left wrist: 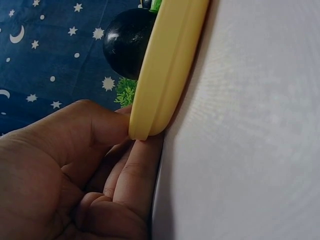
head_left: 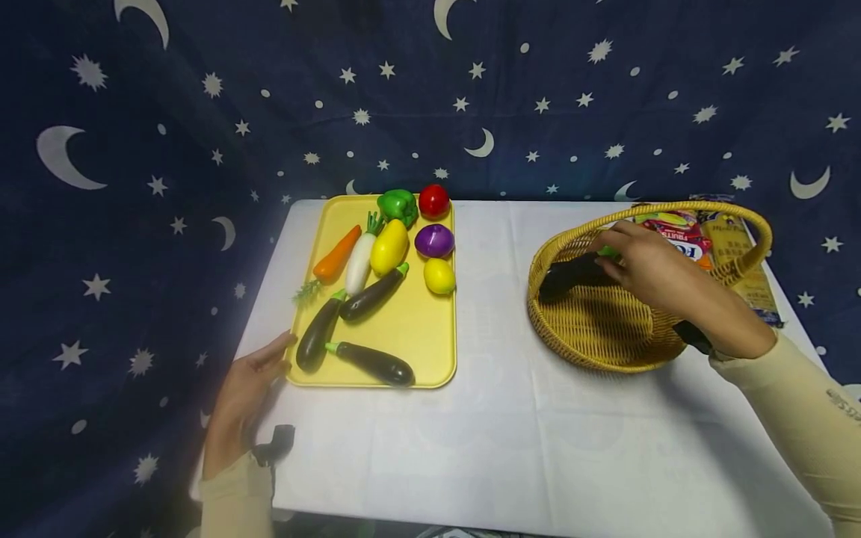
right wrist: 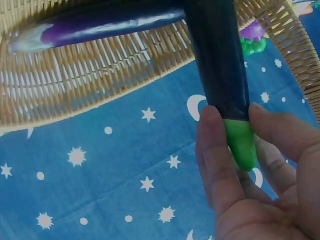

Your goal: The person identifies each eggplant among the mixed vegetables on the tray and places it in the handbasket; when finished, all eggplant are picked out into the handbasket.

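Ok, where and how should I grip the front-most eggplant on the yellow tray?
Probably across the middle, from above: the front-most eggplant lies flat, its stem close to the neighbouring eggplant, its thick end at the front rim of the yellow tray.

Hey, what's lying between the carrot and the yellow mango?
In the head view, the white radish lies between them on the yellow tray.

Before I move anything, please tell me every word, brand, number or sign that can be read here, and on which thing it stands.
"FRUITS": seems to read so, on the red packet behind the basket; the larger letters below it are unclear.
"Slim": on the right sleeve; the letters beside it are unclear.
Too small to read: the lettering on the gold packet.
I can read no numbers.
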Available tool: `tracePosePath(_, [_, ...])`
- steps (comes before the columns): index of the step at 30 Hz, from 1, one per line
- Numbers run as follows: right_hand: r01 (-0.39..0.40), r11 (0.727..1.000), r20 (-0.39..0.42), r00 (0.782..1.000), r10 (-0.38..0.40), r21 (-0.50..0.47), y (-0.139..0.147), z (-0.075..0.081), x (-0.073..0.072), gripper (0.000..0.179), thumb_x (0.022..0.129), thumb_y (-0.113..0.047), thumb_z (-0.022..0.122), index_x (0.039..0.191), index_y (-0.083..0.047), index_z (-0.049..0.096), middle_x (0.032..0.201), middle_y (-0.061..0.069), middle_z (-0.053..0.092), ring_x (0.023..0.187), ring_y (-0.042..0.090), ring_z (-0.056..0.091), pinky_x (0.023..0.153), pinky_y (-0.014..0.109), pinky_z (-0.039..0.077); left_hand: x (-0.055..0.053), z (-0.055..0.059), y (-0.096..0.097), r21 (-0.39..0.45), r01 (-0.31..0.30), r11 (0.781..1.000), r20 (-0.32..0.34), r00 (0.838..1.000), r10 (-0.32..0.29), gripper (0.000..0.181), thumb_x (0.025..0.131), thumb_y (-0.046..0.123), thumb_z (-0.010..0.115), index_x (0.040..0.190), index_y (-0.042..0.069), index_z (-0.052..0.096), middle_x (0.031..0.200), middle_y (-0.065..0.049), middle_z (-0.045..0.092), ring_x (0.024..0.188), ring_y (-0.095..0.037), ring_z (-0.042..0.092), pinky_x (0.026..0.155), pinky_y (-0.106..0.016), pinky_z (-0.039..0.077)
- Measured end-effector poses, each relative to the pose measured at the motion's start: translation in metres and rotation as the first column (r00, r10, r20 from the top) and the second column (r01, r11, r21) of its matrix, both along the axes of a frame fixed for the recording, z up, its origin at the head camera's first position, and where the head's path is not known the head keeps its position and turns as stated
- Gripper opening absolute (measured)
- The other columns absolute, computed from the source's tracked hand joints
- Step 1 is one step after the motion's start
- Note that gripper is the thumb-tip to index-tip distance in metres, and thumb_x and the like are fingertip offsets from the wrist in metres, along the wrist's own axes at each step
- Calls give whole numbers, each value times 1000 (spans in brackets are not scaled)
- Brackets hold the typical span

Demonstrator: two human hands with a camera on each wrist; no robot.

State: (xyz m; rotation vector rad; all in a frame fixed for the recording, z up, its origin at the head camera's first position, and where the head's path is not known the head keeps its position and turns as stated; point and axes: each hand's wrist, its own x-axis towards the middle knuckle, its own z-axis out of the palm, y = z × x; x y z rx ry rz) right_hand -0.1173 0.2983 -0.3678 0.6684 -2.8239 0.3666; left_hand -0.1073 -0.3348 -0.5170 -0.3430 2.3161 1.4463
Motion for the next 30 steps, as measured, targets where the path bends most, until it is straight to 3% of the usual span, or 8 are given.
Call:
tracePosePath(5, [55, 998, 158, 986, -61, 42, 6, 0, -5, 17, 93, 2, 76, 108, -5, 71, 107, 17, 69, 84, 24, 62, 68, 41, 53, -1, 1, 0, 13, 12, 1000, -18, 1000, -12, 58, 104, 23, 66, 160, 21, 48, 171, 4, 37, 167, -27, 20, 137, -57, 14])
tracePosePath(9, [51, 989, 324, 942, -93, 138, 16, 0, -16, 15, 95, -2, 76, 107, -6, 68, 104, 15, 68, 87, 24, 61, 72, 43, 53, -2, -1, 0, 4, 7, 1000, -13, 1000, -7, 59, 103, 23, 68, 159, 21, 49, 170, 5, 39, 167, -26, 20, 137, -57, 14])
tracePosePath(14, [-4, 981, 421, 904, -78, 192, 27, -5, -32, 18, 90, 0, 79, 105, -6, 72, 100, 12, 73, 86, 23, 65, 74, 44, 57, -3, -5, 0, 5, -9, 1000, -11, 1000, 9, 60, 102, 22, 69, 159, 21, 50, 169, 4, 41, 168, -26, 19, 137, -58, 14])
tracePosePath(19, [-58, 977, 486, 873, -49, 204, 36, -15, -37, 19, 90, 2, 78, 107, -5, 74, 98, 9, 72, 80, 20, 61, 70, 38, 54, -2, -6, 3, 41, 5, 999, -30, 1000, -4, 59, 102, 20, 68, 159, 17, 50, 170, 1, 39, 167, -27, 22, 137, -57, 17])
tracePosePath(22, [-78, 978, 493, 869, -27, 192, 40, -22, -37, 19, 89, 4, 78, 107, -4, 74, 100, 11, 72, 87, 22, 64, 76, 43, 59, 0, -4, 4, 51, 9, 999, -36, 999, -7, 58, 103, 19, 67, 158, 14, 50, 171, -1, 39, 166, -27, 24, 137, -56, 18])
tracePosePath(26, [-82, 978, 459, 888, -16, 192, 41, -29, -37, 18, 90, 3, 78, 106, -5, 74, 104, 12, 73, 96, 28, 69, 88, 56, 62, 1, 2, 3, 64, -4, 998, -17, 1000, 5, 59, 103, 18, 66, 159, 15, 49, 171, 1, 38, 167, -27, 21, 138, -57, 13])
tracePosePath(30, [-81, 978, 441, 898, -12, 190, 42, -37, -37, 15, 94, 5, 70, 104, -6, 71, 98, 9, 70, 95, 26, 68, 90, 56, 61, 1, 3, 1, 76, -12, 997, 5, 1000, 12, 59, 103, 20, 67, 159, 18, 49, 171, 4, 39, 168, -26, 19, 138, -60, 8])
